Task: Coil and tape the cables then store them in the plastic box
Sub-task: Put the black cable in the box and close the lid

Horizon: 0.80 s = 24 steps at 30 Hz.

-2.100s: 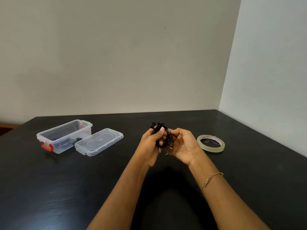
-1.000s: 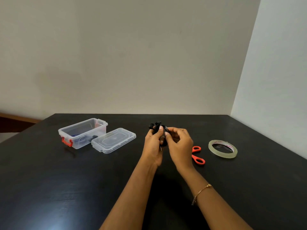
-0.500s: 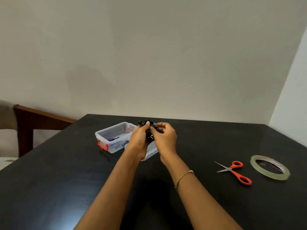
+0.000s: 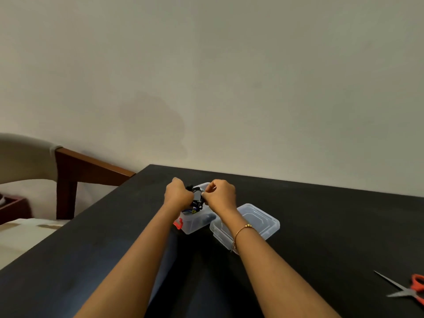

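Observation:
A small black coiled cable (image 4: 197, 196) hangs between both hands, just above the open clear plastic box (image 4: 195, 223) with a red latch. My left hand (image 4: 178, 195) grips the coil from the left with curled fingers. From the right, my right hand (image 4: 221, 195) pinches its upper edge. Something dark and a bit of blue lie inside the box, partly hidden by my hands. The box's clear lid (image 4: 252, 223) lies flat on the table just right of it, under my right wrist.
Orange-handled scissors (image 4: 408, 289) lie at the right edge of the black table (image 4: 321, 237). A wooden chair (image 4: 75, 173) stands beyond the table's left edge. The tape roll is out of view.
Both hands carried the coiled cable left and away, from the table's middle to above the open box. The view swung left, so the tape roll left the frame.

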Each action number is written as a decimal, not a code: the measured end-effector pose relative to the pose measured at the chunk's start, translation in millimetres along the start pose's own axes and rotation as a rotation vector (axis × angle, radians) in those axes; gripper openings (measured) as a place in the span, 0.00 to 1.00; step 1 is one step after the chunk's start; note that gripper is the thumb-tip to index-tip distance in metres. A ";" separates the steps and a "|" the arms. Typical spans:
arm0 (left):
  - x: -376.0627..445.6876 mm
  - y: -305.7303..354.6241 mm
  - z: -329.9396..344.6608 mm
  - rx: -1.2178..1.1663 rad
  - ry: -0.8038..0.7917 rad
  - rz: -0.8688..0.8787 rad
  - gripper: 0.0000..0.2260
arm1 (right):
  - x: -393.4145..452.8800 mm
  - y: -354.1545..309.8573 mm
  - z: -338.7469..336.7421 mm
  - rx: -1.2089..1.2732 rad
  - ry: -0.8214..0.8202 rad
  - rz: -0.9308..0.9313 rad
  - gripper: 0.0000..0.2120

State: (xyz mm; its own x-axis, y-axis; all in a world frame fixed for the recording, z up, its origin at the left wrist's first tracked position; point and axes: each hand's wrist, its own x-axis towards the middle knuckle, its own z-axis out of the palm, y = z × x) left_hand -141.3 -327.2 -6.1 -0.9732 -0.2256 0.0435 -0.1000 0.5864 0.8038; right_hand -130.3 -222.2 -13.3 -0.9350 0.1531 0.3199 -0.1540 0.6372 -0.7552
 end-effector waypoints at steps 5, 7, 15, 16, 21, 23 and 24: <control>7.8 4.6 1.6 0.501 -0.063 0.135 0.11 | 4.2 5.9 5.0 -0.483 -0.062 -0.094 0.09; 9.1 5.8 3.0 0.588 -0.088 0.158 0.16 | 5.8 9.3 5.3 -0.468 -0.106 0.004 0.12; -12.1 -6.8 9.3 0.625 -0.137 0.333 0.19 | -26.1 18.2 -13.8 -0.530 -0.099 0.064 0.16; -16.4 -6.8 8.9 0.605 -0.166 0.365 0.19 | -32.1 18.1 -20.1 -0.551 -0.101 0.078 0.16; -47.9 -2.3 9.3 0.555 -0.330 0.484 0.18 | -58.2 12.3 -65.2 -0.433 -0.273 0.155 0.14; -62.3 -0.8 11.6 0.502 -0.325 0.506 0.16 | -70.1 13.5 -85.5 -0.233 -0.286 0.156 0.11; -68.5 -0.3 12.7 0.465 -0.276 0.525 0.14 | -75.2 16.7 -94.2 -0.177 -0.225 0.151 0.09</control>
State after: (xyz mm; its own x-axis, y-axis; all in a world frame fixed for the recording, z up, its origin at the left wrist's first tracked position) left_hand -77.2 -302.1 -16.9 -0.9274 0.3415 0.1527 0.3741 0.8450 0.3822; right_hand -32.5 -151.9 4.0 -0.9933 0.0976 0.0617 0.0317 0.7445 -0.6668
